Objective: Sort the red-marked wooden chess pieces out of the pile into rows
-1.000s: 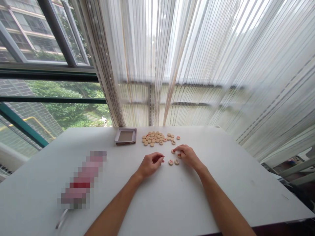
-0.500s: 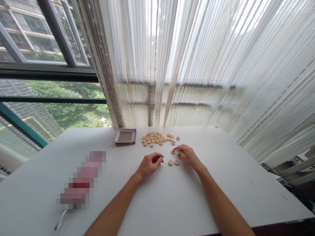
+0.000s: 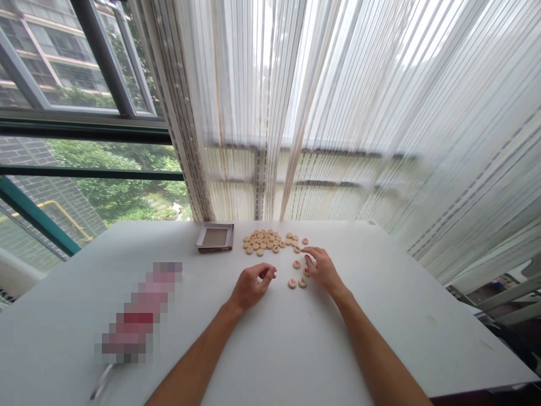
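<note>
Round wooden Chinese chess pieces lie on the white table [image 3: 321, 338]. My right hand [image 3: 323, 269] reaches over them with its index finger stretched out, the tip at the edge of a dark-marked piece [image 3: 297, 249]. Its thumb is close to a red-marked piece [image 3: 306, 272], partly covered by the hand. Another red-marked piece [image 3: 296, 264] lies just left of the hand. Nearer me, a red-marked piece [image 3: 292, 283] and a dark-marked one [image 3: 302, 283] sit side by side. My left hand [image 3: 255, 283] rests closed on the table, fingertips pinched; anything between them is hidden.
A cluster of mostly blank-side-up pieces [image 3: 262, 241] lies farther back, with a red-marked piece [image 3: 305, 241] to its right. Left of it stands a shallow open box [image 3: 215, 237]. A blurred pinkish object [image 3: 141, 316] lies at left. Striped curtains [image 3: 279, 113] hang behind the table.
My right index finger has moved from the red-marked piece to the dark-marked piece behind it. My left hand has shifted slightly left, its fingers still closed.
</note>
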A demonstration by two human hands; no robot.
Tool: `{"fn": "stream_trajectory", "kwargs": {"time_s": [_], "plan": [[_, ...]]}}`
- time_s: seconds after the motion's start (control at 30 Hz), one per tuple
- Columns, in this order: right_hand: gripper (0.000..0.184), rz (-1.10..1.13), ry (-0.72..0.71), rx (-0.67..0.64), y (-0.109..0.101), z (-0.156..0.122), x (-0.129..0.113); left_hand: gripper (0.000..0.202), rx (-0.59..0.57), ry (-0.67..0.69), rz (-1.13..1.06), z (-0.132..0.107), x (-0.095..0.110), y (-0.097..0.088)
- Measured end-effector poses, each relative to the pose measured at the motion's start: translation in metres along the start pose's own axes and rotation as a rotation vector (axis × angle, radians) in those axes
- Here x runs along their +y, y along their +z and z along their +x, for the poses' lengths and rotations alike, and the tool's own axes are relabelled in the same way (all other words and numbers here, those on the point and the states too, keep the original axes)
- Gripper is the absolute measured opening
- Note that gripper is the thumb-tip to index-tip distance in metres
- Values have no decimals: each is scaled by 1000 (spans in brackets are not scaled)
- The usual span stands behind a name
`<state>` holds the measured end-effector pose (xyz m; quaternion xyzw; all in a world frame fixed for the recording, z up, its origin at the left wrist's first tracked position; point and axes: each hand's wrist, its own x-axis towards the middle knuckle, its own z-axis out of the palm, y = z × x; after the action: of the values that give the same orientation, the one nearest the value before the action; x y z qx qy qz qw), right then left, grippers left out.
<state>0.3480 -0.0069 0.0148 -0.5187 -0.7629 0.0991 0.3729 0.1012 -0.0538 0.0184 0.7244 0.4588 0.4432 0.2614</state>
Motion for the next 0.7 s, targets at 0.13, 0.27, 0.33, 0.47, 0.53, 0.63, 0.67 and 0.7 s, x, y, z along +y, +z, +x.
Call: {"fn": "stream_trajectory", "kwargs": {"time_s": [0.13,0.27,0.33,0.47,0.53,0.63,0.67,0.7], "plan": [[30,-17,13,14,2,1,1,24,53,38,127,3,-8,-8],[33,-32,-19,-37,8,6,-1,24,87,10,134,5,-13,-10],[35,-66,-44,-74,14,11,-3,24,86,-12,114,5,-13,-10],[40,-180,-56,-169,23,27,-7,26,60,-34,116,3,-10,-10],[41,-212,-54,-186,26,36,-8,26,53,-31,124,3,-10,-10],[40,-251,-59,-209,29,49,-11,25,48,-26,126,3,-10,-10],[39,-265,-60,-217,29,53,-11,24,45,-25,124,4,-10,-10],[38,-278,-60,-225,28,57,-12,24,43,-24,122,4,-11,-9]]}}
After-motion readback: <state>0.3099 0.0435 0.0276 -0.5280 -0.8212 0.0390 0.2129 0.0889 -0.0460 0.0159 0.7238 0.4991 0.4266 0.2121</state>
